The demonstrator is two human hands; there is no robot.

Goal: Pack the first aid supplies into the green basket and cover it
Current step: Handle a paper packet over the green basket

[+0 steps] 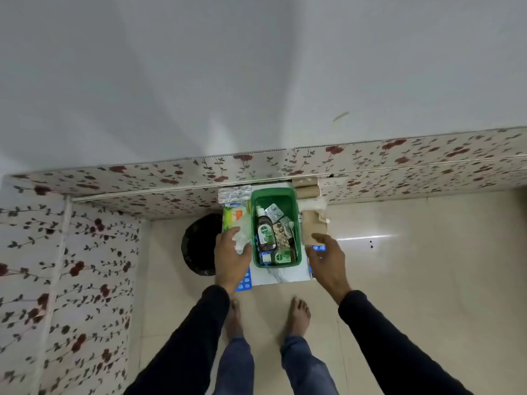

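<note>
White table point(285, 276) — hands point(231, 259) flank green basket point(275, 195).

A person stands barefoot on a pale tiled floor point(399, 280) and looks down at a small white table point(281, 276). An open green plastic basket point(295, 223) sits on it. Inside lies a brown bottle with a green label point(264, 232), a silver pill strip point(273, 210) and a small green jar point(282, 256). The left hand point(231, 256) rests just beside the basket, fingers spread, over a clear packet point(241, 228). The right hand point(325, 256) hovers open on the other side, near a tan roll point(312, 228).
</note>
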